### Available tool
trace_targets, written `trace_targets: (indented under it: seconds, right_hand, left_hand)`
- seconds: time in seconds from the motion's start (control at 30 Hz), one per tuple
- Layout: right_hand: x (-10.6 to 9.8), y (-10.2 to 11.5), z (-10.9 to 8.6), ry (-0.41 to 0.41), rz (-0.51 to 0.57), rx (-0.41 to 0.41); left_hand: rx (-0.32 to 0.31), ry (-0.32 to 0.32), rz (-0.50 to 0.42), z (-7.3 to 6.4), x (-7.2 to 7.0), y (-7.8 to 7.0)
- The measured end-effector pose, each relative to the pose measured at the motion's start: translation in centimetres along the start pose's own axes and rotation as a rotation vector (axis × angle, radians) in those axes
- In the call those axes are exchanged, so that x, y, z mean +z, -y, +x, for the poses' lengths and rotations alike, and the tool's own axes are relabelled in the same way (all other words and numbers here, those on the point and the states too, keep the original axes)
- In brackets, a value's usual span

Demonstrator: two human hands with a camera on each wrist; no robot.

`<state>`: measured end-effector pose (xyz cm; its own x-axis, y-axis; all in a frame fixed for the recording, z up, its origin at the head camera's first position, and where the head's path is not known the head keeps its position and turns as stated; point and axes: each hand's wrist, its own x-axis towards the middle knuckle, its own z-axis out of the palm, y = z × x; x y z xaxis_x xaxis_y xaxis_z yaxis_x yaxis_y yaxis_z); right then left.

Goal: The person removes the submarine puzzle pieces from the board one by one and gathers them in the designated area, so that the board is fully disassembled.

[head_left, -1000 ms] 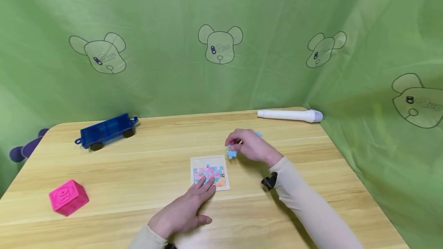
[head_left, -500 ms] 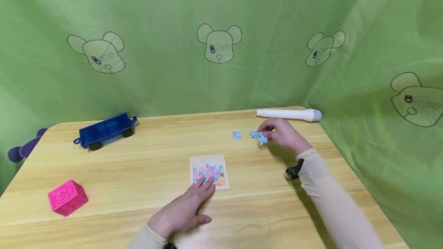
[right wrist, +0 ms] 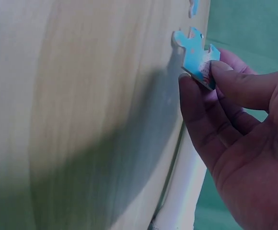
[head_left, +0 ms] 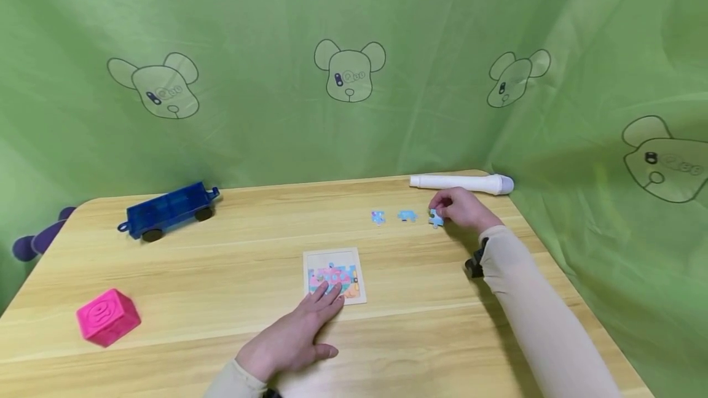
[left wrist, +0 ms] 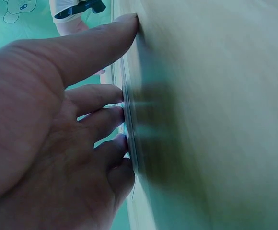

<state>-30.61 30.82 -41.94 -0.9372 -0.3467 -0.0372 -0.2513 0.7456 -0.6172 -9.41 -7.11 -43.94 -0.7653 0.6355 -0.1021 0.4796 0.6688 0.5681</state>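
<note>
Between thumb and fingers my right hand (head_left: 463, 209) pinches a blue jigsaw piece (head_left: 436, 218), close over the table's right side. The right wrist view shows that jigsaw piece (right wrist: 196, 57) tilted, thumb on its face. Two more blue pieces lie in a row to its left, a middle piece (head_left: 407, 215) and a left piece (head_left: 378, 217). My left hand (head_left: 295, 336) lies with fingers straight, fingertips resting on the lower part of a small framed puzzle (head_left: 362, 290). The puzzle's pink and blue picture fills the lower part of the frame; its top strip shows pale backing.
A white toy microphone (head_left: 459, 183) lies at the back right, just behind my right hand. The blue toy wagon (head_left: 170, 209) stands back left, and a pink block (head_left: 109, 317) sits front left. Green cloth (head_left: 249, 78) hangs behind the wooden table (head_left: 221, 287).
My right hand has moved right and back from beside the puzzle, carrying the pinched piece past two pieces now lying on the table. The left hand has stayed on the puzzle.
</note>
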Motion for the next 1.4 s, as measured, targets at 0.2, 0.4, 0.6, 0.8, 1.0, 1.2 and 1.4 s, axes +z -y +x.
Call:
trace_targets:
  seconds: [0.2, 0.4, 0.6, 0.8, 1.0, 1.2, 1.4]
  right_hand:
    - [0.5, 0.1, 0.3, 0.003, -0.002, -0.003]
    - [0.9, -0.1, 0.6, -0.004, -0.028, -0.018]
    - [0.9, -0.2, 0.6, -0.021, -0.036, 0.017]
    - [1.2, 0.1, 0.4, -0.093, -0.052, 0.037]
    - [2.6, 3.0, -0.3, -0.155, -0.016, 0.008]
    - [4.4, 7.0, -1.2, -0.122, -0.005, -0.092]
    - [6.5, 11.5, -2.2, -0.007, -0.006, -0.206]
  left_hand:
    - [0.02, -0.005, 0.002, 0.0, 0.0, 0.1]
    - [0.022, -0.008, 0.003, 0.0, 0.0, 0.2]
    - [0.019, -0.005, 0.006, 0.1, 0.2, 0.3]
    - [0.011, 0.003, 0.013, 0.1, 0.1, 0.3]
    - [0.032, 0.001, 0.011, 0.1, 0.0, 0.2]
    - [0.042, 0.002, 0.009, 0.1, 0.0, 0.1]
    - [0.03, 0.002, 0.013, 0.0, 0.1, 0.2]
